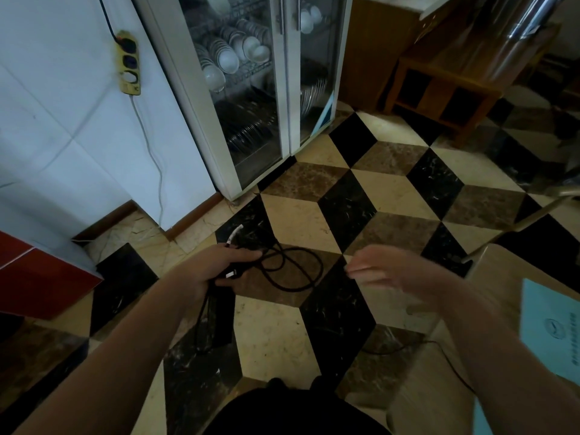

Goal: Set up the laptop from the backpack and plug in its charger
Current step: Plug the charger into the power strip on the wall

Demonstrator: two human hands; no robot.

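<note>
A black charger [219, 306] is gripped in the left hand [210, 268], limp cable [292, 268] looping beyond its fingertips. The right hand [392, 271], blurred, is held open and empty. The rigid plug seems the best hold.

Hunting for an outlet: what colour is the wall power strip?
Yellow power strip, dark sockets; head view.

Bare forearms, dark clothing below

Right hand [389, 271] blurred; charger [219, 312] partly hidden.
</note>
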